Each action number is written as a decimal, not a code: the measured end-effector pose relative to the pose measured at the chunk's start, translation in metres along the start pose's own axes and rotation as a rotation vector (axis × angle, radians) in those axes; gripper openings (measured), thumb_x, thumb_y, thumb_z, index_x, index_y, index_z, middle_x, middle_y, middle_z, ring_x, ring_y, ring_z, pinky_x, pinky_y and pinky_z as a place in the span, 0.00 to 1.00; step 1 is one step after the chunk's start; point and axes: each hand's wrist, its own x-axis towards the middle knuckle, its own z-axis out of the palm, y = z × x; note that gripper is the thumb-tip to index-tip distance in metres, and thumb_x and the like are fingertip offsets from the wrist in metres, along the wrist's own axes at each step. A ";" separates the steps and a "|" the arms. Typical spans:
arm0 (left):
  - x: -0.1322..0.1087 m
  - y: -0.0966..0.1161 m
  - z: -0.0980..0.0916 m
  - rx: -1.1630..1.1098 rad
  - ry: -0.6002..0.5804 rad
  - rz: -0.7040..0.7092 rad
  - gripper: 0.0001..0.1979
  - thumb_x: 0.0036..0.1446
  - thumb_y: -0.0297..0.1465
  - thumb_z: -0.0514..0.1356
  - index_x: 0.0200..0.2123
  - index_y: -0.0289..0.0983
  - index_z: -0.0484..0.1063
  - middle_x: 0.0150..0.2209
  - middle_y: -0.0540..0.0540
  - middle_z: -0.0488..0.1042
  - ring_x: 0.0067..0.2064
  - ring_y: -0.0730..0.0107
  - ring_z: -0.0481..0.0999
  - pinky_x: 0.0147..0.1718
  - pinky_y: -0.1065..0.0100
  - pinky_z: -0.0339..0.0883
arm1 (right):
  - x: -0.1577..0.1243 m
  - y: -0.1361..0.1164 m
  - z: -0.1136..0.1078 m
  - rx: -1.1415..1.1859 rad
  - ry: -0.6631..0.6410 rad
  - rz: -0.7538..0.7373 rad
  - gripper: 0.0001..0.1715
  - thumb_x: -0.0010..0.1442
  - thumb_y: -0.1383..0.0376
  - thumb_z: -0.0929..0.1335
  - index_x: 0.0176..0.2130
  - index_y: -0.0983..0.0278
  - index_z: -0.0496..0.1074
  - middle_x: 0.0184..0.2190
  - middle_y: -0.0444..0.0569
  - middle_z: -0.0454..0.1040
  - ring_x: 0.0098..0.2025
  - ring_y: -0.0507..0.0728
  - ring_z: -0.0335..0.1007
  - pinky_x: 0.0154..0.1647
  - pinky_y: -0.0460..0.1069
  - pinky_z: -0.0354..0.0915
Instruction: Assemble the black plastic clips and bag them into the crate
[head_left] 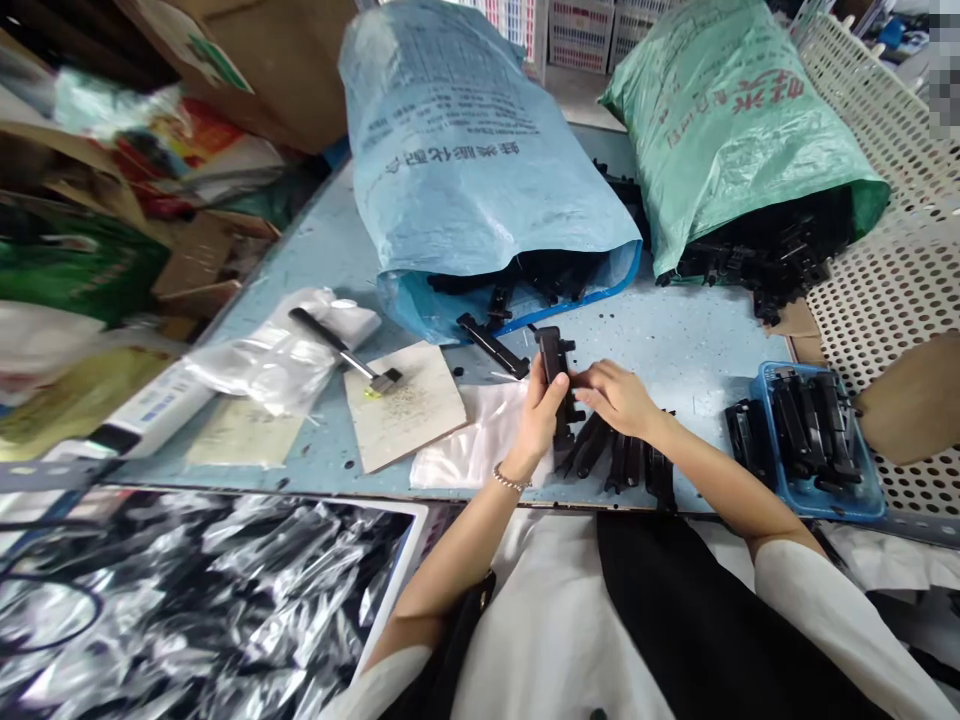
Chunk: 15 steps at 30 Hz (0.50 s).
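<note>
My left hand (pixel 541 405) is wrapped round a black plastic part (pixel 553 352), long and narrow with short knobs along its right side, held above the table's front edge. Against those knobs rest the bent fingers of my right hand (pixel 613 393); whether they pinch anything small is hidden. Several similar black parts (pixel 624 460) lie on the table just below my right hand. Under my left wrist is a stack of clear plastic bags (pixel 457 455). Another black part (pixel 493 345) lies beyond my left hand, by the mouth of a blue sack (pixel 480 170).
A green sack (pixel 739 130) spills black parts at the back right. A blue basket (pixel 874 490) of parts stands at the right. To the left, a hammer (pixel 337 345) rests across plastic bags and a pale board (pixel 409 415). Bagged parts (pixel 210 600) fill a bin below the table edge.
</note>
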 end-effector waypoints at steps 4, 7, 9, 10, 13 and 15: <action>-0.017 0.028 0.005 -0.188 -0.223 -0.211 0.33 0.62 0.53 0.60 0.63 0.43 0.64 0.39 0.44 0.79 0.37 0.57 0.81 0.33 0.60 0.77 | 0.003 0.009 -0.024 -0.198 0.163 -0.038 0.28 0.72 0.44 0.57 0.44 0.62 0.71 0.41 0.57 0.74 0.44 0.64 0.67 0.46 0.59 0.65; -0.025 0.036 0.011 -0.219 -0.292 -0.251 0.33 0.61 0.53 0.60 0.62 0.40 0.66 0.37 0.44 0.78 0.32 0.61 0.79 0.29 0.61 0.75 | 0.007 0.013 -0.028 -0.133 0.133 -0.020 0.31 0.69 0.39 0.58 0.34 0.60 0.69 0.33 0.53 0.72 0.38 0.62 0.67 0.42 0.57 0.64; -0.025 0.036 0.014 -0.193 -0.249 -0.217 0.34 0.60 0.52 0.62 0.63 0.40 0.64 0.37 0.45 0.77 0.31 0.63 0.78 0.29 0.62 0.75 | 0.006 0.007 -0.024 0.045 0.146 0.109 0.32 0.70 0.38 0.55 0.32 0.59 0.66 0.28 0.49 0.69 0.33 0.59 0.66 0.37 0.54 0.63; -0.024 0.036 0.014 -0.171 -0.216 -0.192 0.34 0.60 0.52 0.63 0.63 0.40 0.64 0.37 0.46 0.76 0.31 0.64 0.78 0.30 0.63 0.75 | 0.005 0.003 -0.022 0.154 0.148 0.196 0.33 0.71 0.38 0.54 0.31 0.59 0.64 0.26 0.46 0.67 0.31 0.58 0.65 0.35 0.53 0.63; -0.017 0.035 0.010 -0.130 -0.123 -0.164 0.30 0.59 0.51 0.64 0.60 0.43 0.67 0.36 0.48 0.76 0.30 0.66 0.77 0.28 0.65 0.73 | -0.004 -0.013 -0.018 0.369 0.087 0.332 0.34 0.73 0.41 0.50 0.30 0.59 0.63 0.23 0.43 0.65 0.28 0.55 0.65 0.32 0.51 0.62; -0.012 0.036 0.005 -0.129 -0.060 -0.180 0.25 0.60 0.52 0.62 0.51 0.41 0.72 0.34 0.48 0.77 0.31 0.65 0.77 0.29 0.65 0.73 | -0.012 -0.022 -0.014 0.301 0.013 0.202 0.34 0.72 0.40 0.52 0.32 0.60 0.67 0.27 0.46 0.69 0.31 0.56 0.67 0.35 0.51 0.63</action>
